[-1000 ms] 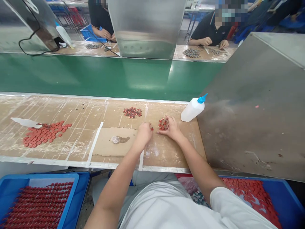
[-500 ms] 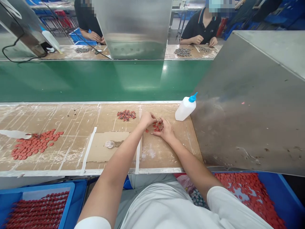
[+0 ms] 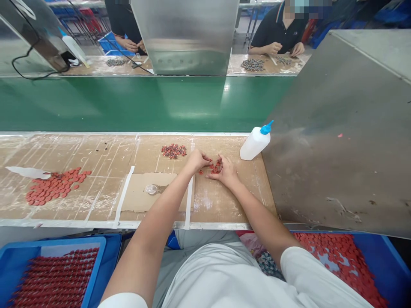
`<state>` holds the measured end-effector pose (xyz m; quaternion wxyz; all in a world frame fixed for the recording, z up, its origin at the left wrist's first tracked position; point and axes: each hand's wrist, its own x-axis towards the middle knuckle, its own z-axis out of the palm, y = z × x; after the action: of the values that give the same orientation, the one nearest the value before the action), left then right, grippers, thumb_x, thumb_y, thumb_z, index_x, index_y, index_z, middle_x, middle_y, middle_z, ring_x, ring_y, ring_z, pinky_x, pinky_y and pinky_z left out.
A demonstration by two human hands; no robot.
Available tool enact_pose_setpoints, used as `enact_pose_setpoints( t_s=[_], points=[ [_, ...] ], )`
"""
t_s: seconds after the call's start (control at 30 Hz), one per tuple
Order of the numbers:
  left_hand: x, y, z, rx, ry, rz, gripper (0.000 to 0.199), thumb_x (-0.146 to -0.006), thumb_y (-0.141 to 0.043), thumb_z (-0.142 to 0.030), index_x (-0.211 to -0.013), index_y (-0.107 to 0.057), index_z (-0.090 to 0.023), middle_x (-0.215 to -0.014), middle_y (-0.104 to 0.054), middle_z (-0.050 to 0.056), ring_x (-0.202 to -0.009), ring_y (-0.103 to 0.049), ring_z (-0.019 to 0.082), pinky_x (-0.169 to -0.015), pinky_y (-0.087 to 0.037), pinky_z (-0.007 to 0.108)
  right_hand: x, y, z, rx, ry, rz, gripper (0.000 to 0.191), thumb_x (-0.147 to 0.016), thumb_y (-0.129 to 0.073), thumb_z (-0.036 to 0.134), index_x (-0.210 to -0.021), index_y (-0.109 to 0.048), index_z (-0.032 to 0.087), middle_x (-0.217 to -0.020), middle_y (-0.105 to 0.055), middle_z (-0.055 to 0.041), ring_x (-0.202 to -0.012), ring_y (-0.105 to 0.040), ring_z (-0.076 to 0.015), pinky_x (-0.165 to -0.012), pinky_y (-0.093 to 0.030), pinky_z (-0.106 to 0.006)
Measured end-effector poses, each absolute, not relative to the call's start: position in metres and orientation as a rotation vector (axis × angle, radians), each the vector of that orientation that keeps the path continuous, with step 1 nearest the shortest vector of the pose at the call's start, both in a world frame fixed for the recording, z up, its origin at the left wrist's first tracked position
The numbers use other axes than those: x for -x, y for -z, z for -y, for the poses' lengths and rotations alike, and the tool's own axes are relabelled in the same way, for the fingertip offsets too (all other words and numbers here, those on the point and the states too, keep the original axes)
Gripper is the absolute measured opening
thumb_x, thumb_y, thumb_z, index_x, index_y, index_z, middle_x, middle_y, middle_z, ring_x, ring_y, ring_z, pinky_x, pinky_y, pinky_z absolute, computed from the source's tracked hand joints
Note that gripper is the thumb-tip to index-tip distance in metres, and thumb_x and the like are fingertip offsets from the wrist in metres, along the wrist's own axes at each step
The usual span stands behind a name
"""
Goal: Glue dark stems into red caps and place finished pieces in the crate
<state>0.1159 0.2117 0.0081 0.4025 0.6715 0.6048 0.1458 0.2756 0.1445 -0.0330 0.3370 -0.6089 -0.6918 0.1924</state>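
Small red pieces (image 3: 215, 167) on worktop (image 3: 218, 207), just right of frame centre. Right hand (image 3: 228, 172) curved round them, grip spread wide. Left hand (image 3: 197, 161): fingertips bunched beside them; hold can't be told. Risk: a careless finger sweep might scatter pieces. Pointing, long axes: too small to read.

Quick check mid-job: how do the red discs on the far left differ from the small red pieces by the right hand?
The red discs spread over a wide patch; the small red pieces form a much smaller cluster. The discs lie away from both hands, while the right hand curves around the pieces. Both are red, on the same brown tabletop.
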Motion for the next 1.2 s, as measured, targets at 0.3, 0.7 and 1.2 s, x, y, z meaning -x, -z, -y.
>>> enact_pose_setpoints(
  t_s=[0.3,0.7,1.2],
  points=[
    [-0.097,-0.012,-0.204,-1.605,-0.4,-1.503,0.029,-0.061,-0.068,-0.005,-0.089,-0.074,-0.011,-0.088,-0.074,0.009,-0.078,-0.067,0.017,-0.073,-0.051,0.024,-0.267,0.036,-0.153,1.424,-0.575,1.917,0.107,-0.04,-0.085,0.06,-0.129,-0.049,0.012,-0.103,-0.063,-0.0108,-0.094,-0.06,-0.0253,-0.089,-0.049,-0.04],
    [-0.093,-0.004,-0.172,-1.417,-0.531,-1.529,0.032,-0.06,-0.066,0.004,-0.09,-0.07,-0.005,-0.087,-0.073,0.014,-0.08,-0.068,0.02,-0.076,-0.054,0.03,-0.25,0.036,-0.159,1.406,-0.441,1.996,0.068,-0.058,-0.078,0.056,-0.11,-0.061,0.015,-0.098,-0.063,-0.0096,-0.091,-0.061,-0.0241,-0.08,-0.05,-0.036],
    [0.027,-0.006,0.071,-0.594,-1.612,-1.817,0.025,-0.07,-0.074,-0.028,-0.09,-0.069,-0.014,-0.084,-0.072,0.004,-0.079,-0.07,0.019,-0.089,-0.055,0.041,-0.24,0.029,-0.158,1.412,-0.369,2.012,0.033,-0.086,-0.056,0.051,-0.089,-0.07,0.021,-0.086,-0.068,-0.0061,-0.079,-0.063,-0.0183,-0.073,-0.048,-0.029]
  ],
)
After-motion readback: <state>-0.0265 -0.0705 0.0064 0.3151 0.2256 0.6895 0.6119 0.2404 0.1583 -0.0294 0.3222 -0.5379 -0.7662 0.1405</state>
